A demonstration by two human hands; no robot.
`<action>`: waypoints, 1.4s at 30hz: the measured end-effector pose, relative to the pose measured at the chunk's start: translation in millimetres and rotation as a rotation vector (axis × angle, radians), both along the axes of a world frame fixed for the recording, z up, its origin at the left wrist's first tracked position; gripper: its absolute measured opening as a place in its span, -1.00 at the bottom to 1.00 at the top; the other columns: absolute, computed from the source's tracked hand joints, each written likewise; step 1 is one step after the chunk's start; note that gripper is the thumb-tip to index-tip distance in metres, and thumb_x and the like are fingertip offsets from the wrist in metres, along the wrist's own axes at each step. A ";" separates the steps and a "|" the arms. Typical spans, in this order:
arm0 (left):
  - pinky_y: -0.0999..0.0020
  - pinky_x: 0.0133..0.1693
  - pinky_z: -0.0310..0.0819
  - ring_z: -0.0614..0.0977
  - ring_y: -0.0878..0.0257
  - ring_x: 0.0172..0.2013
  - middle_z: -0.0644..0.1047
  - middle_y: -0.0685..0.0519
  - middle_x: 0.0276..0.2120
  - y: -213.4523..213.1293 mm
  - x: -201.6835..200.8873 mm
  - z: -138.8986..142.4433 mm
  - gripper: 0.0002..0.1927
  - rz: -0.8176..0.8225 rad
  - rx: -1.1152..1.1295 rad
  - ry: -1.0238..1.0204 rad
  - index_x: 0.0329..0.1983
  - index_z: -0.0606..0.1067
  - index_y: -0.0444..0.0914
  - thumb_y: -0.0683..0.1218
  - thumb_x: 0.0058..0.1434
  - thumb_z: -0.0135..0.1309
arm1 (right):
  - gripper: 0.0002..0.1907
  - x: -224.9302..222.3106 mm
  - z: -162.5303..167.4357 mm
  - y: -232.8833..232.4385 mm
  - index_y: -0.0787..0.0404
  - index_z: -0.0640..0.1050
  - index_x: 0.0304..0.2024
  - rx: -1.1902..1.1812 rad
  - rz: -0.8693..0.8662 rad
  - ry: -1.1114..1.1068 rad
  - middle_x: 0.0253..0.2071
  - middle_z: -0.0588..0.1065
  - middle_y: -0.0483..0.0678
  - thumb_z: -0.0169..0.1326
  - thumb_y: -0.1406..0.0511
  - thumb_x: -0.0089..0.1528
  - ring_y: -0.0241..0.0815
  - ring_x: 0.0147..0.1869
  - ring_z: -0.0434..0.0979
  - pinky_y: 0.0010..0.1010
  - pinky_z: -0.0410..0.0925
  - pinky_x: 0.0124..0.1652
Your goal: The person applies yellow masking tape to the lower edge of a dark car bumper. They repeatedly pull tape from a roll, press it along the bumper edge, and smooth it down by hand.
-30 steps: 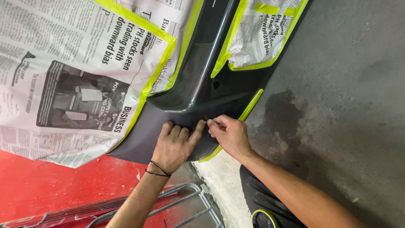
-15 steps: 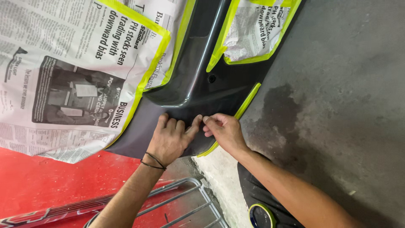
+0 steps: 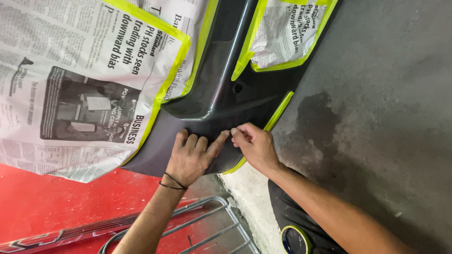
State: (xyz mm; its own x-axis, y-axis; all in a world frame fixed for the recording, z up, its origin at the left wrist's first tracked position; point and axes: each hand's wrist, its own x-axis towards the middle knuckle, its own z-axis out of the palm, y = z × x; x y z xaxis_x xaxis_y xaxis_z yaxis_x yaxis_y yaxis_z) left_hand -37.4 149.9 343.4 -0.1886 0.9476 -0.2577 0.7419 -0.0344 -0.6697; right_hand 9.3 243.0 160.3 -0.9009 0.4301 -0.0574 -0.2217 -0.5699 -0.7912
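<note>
A dark grey car bumper panel [image 3: 226,89] lies across the middle of the view. Newspaper sheets [image 3: 80,80] are fixed to it with yellow-green masking tape [image 3: 174,70]. My left hand [image 3: 190,155] rests flat on the panel's lower part, fingers spread, a thin black band on the wrist. My right hand [image 3: 254,146] pinches something small at the panel's surface, its fingertips touching my left thumb. What it pinches is too small to make out. A strip of the same tape [image 3: 278,113] runs along the panel's edge beside my right hand.
A second taped newspaper patch [image 3: 282,33] covers the panel's upper part. A roll of yellow-green tape [image 3: 295,240] sits on my dark-clothed leg. Grey concrete floor [image 3: 386,94] lies to the right, red painted floor [image 3: 47,202] lower left, with a grey metal wire rack [image 3: 221,226] on it.
Both hands stay at the same spot on the panel's lower edge. My left hand has shifted slightly, its thumb now against my right fingertips. The view has moved a little.
</note>
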 end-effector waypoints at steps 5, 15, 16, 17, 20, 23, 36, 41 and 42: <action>0.14 0.01 0.39 0.43 0.21 -0.41 0.32 0.14 -0.50 -0.4 -7.7 7.9 -0.48 -0.032 -0.058 -0.031 0.34 0.49 -0.04 -0.03 0.28 0.11 | -0.78 -3.0 0.7 2.2 0.33 0.60 -0.25 0.024 -0.018 -0.004 -0.44 0.65 -0.04 0.16 0.26 0.30 -0.34 -0.35 0.70 -0.52 0.50 -0.33; 0.11 -0.03 0.41 0.42 0.22 -0.46 0.33 0.13 -0.53 -2.1 -8.5 -1.5 -0.53 -0.056 -0.050 0.054 0.28 0.51 -0.04 -0.11 0.28 0.07 | -0.79 -3.4 -0.2 8.1 0.31 0.61 -0.27 0.093 -0.020 -0.012 -0.49 0.63 -0.07 0.17 0.26 0.30 -0.39 -0.40 0.65 -0.55 0.46 -0.38; 0.11 -0.04 0.41 0.42 0.22 -0.47 0.33 0.13 -0.53 -1.7 -8.7 -2.0 -0.55 -0.059 -0.051 0.066 0.26 0.52 -0.04 -0.12 0.29 0.07 | -0.79 -3.4 0.2 7.4 0.31 0.62 -0.27 0.093 -0.015 -0.026 -0.50 0.63 -0.07 0.18 0.26 0.30 -0.39 -0.41 0.65 -0.55 0.45 -0.39; 0.12 -0.05 0.41 0.42 0.22 -0.47 0.34 0.13 -0.53 -1.3 -9.1 -1.9 -0.56 -0.058 -0.053 0.059 0.26 0.52 -0.05 -0.12 0.30 0.07 | -0.79 -3.5 0.8 6.1 0.31 0.62 -0.28 0.075 -0.005 -0.034 -0.50 0.62 -0.07 0.18 0.26 0.30 -0.39 -0.41 0.64 -0.55 0.45 -0.39; 0.13 -0.05 0.40 0.42 0.22 -0.47 0.35 0.14 -0.53 -0.1 -9.5 -1.2 -0.58 -0.054 -0.059 0.042 0.25 0.53 -0.05 -0.12 0.31 0.06 | -0.79 -2.4 2.3 0.7 0.31 0.62 -0.29 0.030 0.008 -0.045 -0.50 0.62 -0.08 0.17 0.26 0.30 -0.40 -0.42 0.63 -0.55 0.45 -0.39; 0.13 -0.05 0.41 0.43 0.22 -0.46 0.35 0.14 -0.53 0.7 -10.3 0.8 -0.56 -0.051 -0.067 0.033 0.24 0.54 -0.05 -0.11 0.27 0.06 | -0.78 -2.0 2.1 -5.7 0.32 0.61 -0.29 -0.007 -0.002 -0.036 -0.50 0.62 -0.10 0.17 0.25 0.30 -0.42 -0.41 0.62 -0.57 0.45 -0.38; 0.15 -0.05 0.40 0.43 0.23 -0.45 0.33 0.15 -0.53 1.6 -10.3 3.0 -0.53 -0.037 -0.073 0.015 0.28 0.53 -0.02 -0.06 0.27 0.07 | -0.77 -6.0 -6.4 -26.4 0.33 0.64 -0.30 -0.324 0.181 -0.091 -0.47 0.61 -0.07 0.16 0.25 0.30 -0.36 -0.41 0.61 -0.54 0.46 -0.34; 0.13 -0.04 0.38 0.41 0.22 -0.45 0.30 0.14 -0.53 8.1 -8.3 5.2 -0.53 -0.052 -0.016 -0.025 0.28 0.53 -0.02 0.02 0.29 0.13 | -0.85 4.3 -14.5 -17.4 0.28 0.62 -0.23 -0.070 0.055 -0.057 -0.44 0.62 -0.08 0.09 0.31 0.28 -0.33 -0.36 0.65 -0.52 0.49 -0.31; 0.13 -0.05 0.38 0.41 0.22 -0.45 0.30 0.14 -0.53 8.1 -8.2 4.7 -0.53 -0.051 -0.004 -0.030 0.28 0.53 -0.02 0.03 0.28 0.15 | -0.86 7.7 -14.7 -14.5 0.29 0.60 -0.22 0.056 -0.035 -0.028 -0.43 0.61 -0.07 0.12 0.32 0.28 -0.32 -0.34 0.64 -0.51 0.47 -0.30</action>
